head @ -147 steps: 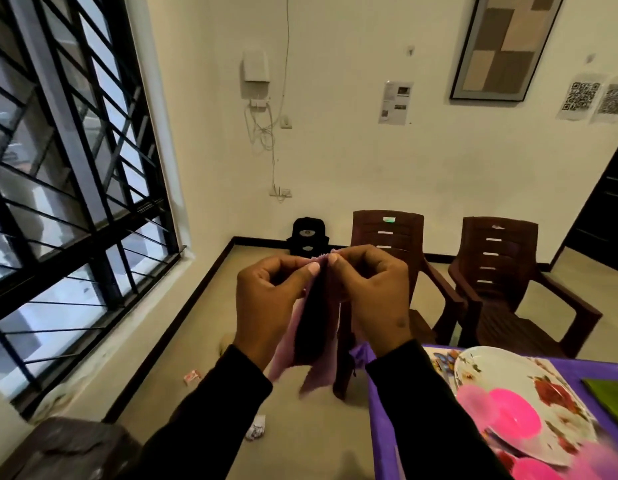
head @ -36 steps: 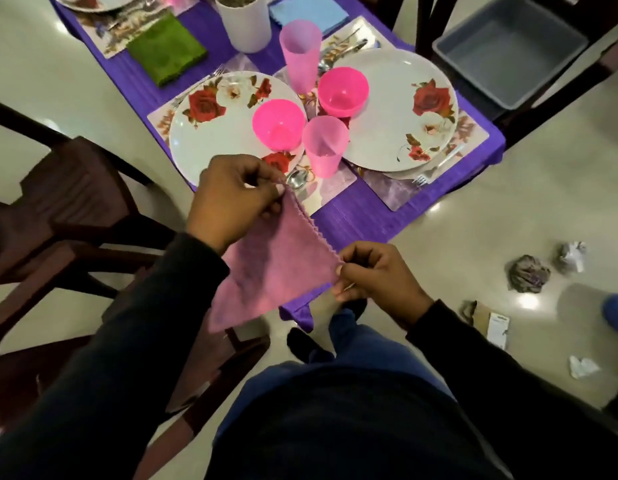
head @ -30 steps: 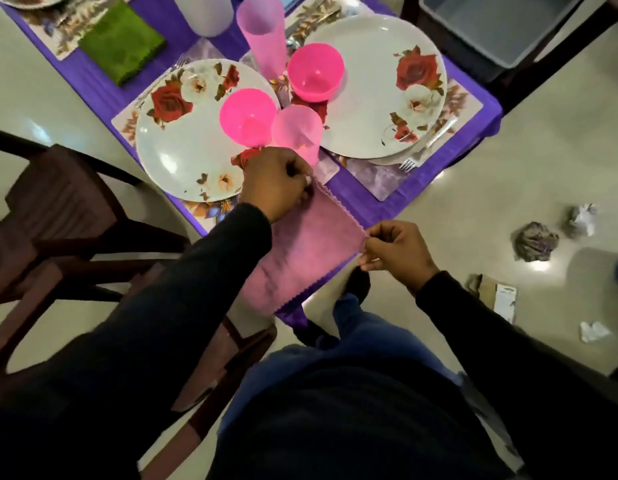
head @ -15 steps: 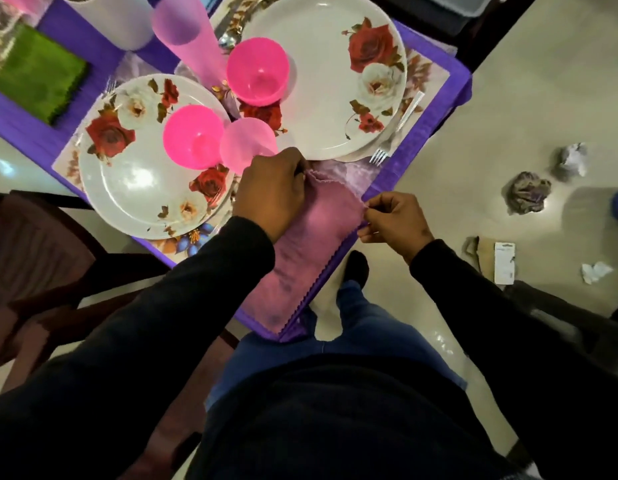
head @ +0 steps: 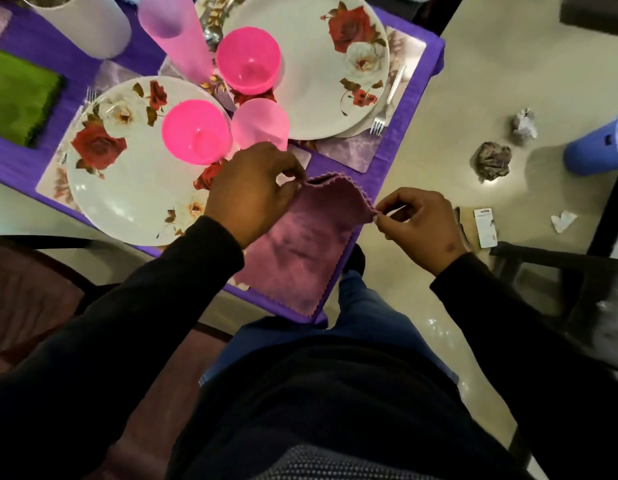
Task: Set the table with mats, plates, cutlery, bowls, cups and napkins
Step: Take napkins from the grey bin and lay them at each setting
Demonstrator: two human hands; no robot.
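A folded pink napkin (head: 300, 251) lies over the near corner of the purple table (head: 418, 84). My left hand (head: 252, 192) pinches its far left corner. My right hand (head: 418, 220) pinches its far right corner at the table's edge. Two rose-patterned plates sit on mats: the near one (head: 127, 188) carries a pink bowl (head: 196, 131), the far one (head: 321, 64) another pink bowl (head: 247, 64). A pale pink cup (head: 260, 124) stands between the plates, a taller one (head: 176, 32) behind. A fork (head: 387, 105) lies right of the far plate.
A green napkin (head: 16, 98) and a white cylinder (head: 82, 22) are at the table's left. Brown chairs stand at the left (head: 27, 289) and a dark one at the right (head: 556, 278). Crumpled paper (head: 492, 162) and a blue object (head: 598, 147) lie on the floor.
The napkin came down from held in the air onto the table's near corner. Both hands stayed on its corners, and the camera moved closer over the table.
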